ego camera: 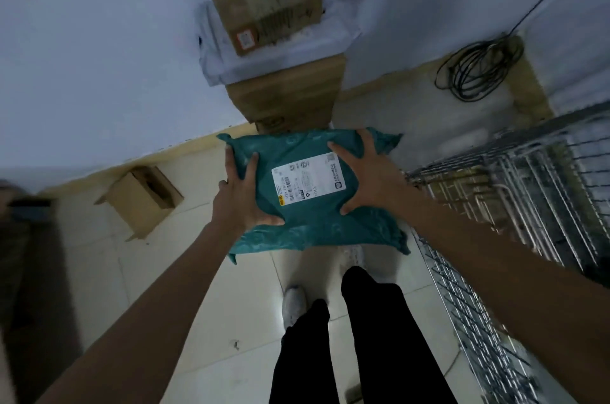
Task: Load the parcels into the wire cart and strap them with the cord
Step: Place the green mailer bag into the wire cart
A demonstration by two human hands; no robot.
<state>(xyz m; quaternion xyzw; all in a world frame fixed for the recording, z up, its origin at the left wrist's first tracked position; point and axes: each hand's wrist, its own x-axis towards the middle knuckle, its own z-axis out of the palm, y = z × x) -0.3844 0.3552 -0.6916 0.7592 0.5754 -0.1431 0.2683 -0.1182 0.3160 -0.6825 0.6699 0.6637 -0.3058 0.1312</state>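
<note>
Left hand (242, 195), right hand (366, 177) grip teal parcel (317, 225).

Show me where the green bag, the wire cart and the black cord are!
green bag (310, 205): head view, on its plastic below the white label.
wire cart (528, 192): head view, on its metal mesh wall.
black cord (478, 68): head view, on the coiled loops by the wall.

Single head-mounted wide-angle view, looking steeply down and forward from standing height. Both forearms reach in from the lower corners; the floor (204, 314) fills the lower frame and the wall (99, 40) the upper. Edges curve.
</note>
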